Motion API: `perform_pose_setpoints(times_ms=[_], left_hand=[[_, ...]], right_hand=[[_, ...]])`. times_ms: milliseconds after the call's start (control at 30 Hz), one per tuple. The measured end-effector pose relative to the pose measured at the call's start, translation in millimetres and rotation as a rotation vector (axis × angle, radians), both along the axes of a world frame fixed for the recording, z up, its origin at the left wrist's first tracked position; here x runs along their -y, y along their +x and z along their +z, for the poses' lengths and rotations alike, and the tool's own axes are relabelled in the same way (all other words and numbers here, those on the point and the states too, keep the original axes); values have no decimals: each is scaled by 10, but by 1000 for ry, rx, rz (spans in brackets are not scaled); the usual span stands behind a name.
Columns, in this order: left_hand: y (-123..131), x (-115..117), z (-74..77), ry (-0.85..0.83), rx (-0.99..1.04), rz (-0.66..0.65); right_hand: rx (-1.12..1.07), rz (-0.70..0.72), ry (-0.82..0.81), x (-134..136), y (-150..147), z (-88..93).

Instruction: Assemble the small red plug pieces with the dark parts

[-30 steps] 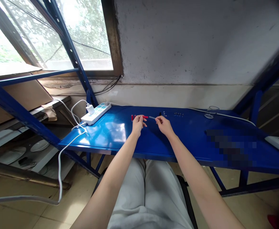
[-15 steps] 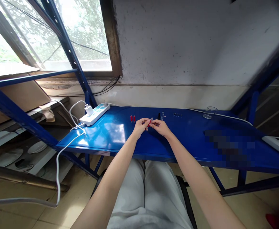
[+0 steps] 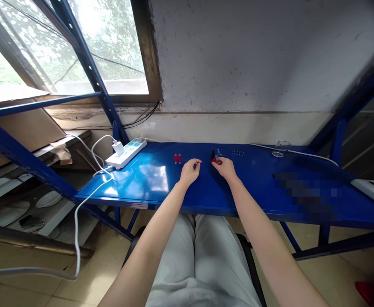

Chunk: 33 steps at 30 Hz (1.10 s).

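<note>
Our hands are moving apart. Our right hand (image 3: 225,168) is pinching a red piece (image 3: 213,160) just beside a black piece (image 3: 213,154); our left hand (image 3: 189,172) is hiding its grip, so we cannot tell. We should be pinching softly, steadily.

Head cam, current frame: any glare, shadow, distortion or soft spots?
Head view, light: window partly blown out, bright reflections on the blue tabletop left of the left hand; head view, shadow: upper right corner dark; head view, distortion: wide-angle stretch toward the edges; head view, detail: pixelated patch at right, red piece at the right hand too small to make out.
</note>
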<state>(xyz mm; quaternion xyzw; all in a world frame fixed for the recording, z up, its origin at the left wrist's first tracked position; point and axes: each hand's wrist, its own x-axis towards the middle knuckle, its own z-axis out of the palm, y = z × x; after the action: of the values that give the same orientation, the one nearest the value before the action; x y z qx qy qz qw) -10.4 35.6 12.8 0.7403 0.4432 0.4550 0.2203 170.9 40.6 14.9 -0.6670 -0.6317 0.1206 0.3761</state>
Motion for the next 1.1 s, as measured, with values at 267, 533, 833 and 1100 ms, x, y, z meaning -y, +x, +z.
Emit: perform_pose_setpoints(times_ms=[267,533,833,1100], left_hand=[[-18,32,17,-11,-27,-11],[-13,46,36,-7,-56,-19],[-11,46,30,0,-91,-7],[-21,41,25,-3,-106,-18]], right_hand=[[108,-94,-65,-85,-24,-23],[159,-122,-85,-118,-51,-37],[145,-197,-244,-56,38,46],[173,-279,-289,-57,21,53]])
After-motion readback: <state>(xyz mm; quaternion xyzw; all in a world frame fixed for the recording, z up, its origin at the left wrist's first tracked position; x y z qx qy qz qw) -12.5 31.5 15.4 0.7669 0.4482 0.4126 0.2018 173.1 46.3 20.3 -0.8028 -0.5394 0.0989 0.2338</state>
